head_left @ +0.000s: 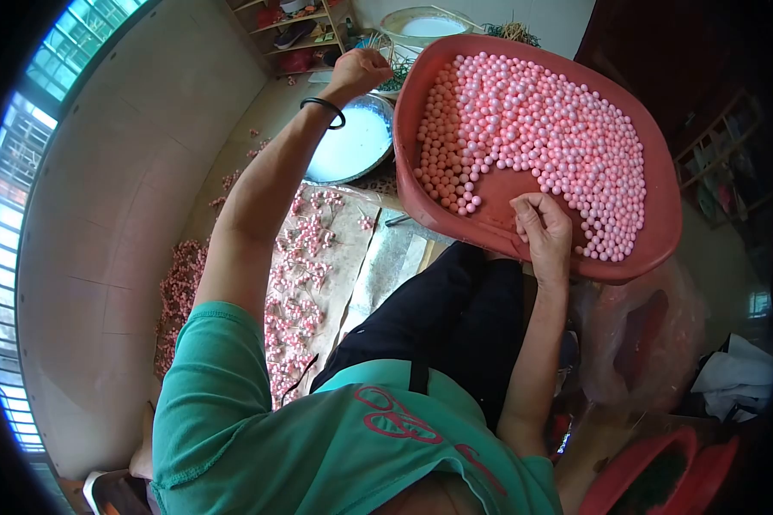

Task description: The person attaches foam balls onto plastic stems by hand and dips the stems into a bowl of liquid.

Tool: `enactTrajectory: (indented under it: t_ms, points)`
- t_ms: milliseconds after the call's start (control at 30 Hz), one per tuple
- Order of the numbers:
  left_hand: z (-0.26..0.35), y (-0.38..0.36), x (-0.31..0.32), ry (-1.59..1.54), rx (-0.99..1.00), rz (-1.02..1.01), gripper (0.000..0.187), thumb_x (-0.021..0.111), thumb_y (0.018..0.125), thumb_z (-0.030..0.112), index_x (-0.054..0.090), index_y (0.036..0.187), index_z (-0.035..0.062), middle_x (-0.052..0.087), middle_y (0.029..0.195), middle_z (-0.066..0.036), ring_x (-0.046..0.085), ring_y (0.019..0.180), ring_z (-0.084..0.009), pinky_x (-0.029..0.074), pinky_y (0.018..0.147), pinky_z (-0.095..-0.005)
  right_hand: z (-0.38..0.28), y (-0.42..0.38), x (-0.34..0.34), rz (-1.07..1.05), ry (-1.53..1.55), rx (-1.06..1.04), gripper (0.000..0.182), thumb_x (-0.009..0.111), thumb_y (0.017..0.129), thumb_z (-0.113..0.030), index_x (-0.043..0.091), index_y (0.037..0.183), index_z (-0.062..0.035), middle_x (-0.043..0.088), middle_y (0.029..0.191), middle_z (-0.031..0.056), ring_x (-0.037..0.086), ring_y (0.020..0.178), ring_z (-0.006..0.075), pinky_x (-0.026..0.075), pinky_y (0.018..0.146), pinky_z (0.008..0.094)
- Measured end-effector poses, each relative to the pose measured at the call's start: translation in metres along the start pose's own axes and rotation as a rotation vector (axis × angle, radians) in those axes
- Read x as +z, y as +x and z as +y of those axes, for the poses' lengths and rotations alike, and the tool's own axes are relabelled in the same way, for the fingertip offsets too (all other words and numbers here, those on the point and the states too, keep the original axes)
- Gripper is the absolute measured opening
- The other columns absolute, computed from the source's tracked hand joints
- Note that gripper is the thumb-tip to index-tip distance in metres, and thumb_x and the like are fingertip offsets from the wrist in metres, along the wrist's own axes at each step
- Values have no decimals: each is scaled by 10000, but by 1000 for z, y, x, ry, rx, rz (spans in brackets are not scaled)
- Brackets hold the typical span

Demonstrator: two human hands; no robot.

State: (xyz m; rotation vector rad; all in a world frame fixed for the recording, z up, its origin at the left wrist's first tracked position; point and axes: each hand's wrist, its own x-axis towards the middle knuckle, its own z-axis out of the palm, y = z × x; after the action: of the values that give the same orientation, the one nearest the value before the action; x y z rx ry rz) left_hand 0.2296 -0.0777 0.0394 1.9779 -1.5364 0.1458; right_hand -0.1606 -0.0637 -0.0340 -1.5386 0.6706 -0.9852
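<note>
My left hand (361,72), with a black band on its wrist, is stretched forward beside a bunch of thin green stems (395,75). Its fingers are curled, and what they hold, if anything, is hidden. Below that hand stands a basin of white liquid (352,142). Over the near side of a large red plastic tub (500,196) is my right hand (544,225), thumb and fingertips pinched together; I cannot make out anything between them. Many pink pearl-like beads (550,116) fill the tub's far and right parts, close to that hand.
Clusters of pink beads on stems (296,300) lie on a sheet to the left, with a larger heap (179,292) by the wall. A second basin of pale liquid (429,26) and a shelf (292,30) stand behind. Red containers (653,472) are at the lower right.
</note>
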Motion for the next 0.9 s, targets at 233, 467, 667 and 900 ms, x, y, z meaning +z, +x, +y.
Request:
enactTrajectory:
  t_ms: [233,467,667,900]
  points:
    - [-20,0,-13,14,-31,-114,208,732,676,265,716,804,102,695,786,-82,667,744,-219,529,693,-351,1,0,0,9,-4,-15,133,641,918,-144,653,904,-13,540,689,-52,439,590,14,353,524,189]
    - [-30,-9,-20,136,55,-234,169,713,680,205,702,806,92,686,775,-81,666,749,-219,521,681,-342,-1,0,0,2,5,-14,133,643,917,-147,653,904,-15,536,683,-55,438,592,11,352,524,188]
    - [-42,-23,-36,108,40,-277,172,722,667,187,703,795,74,688,767,-84,665,690,-207,525,644,-335,3,0,0,5,27,-17,130,644,915,-145,652,900,-15,535,686,-55,436,591,9,350,521,187]
    - [-33,-54,-52,-213,-422,-413,148,697,852,202,700,935,79,688,824,-11,641,719,-90,537,643,-241,4,0,-1,5,16,-22,133,651,911,-148,656,899,-16,535,688,-54,435,587,11,347,518,188]
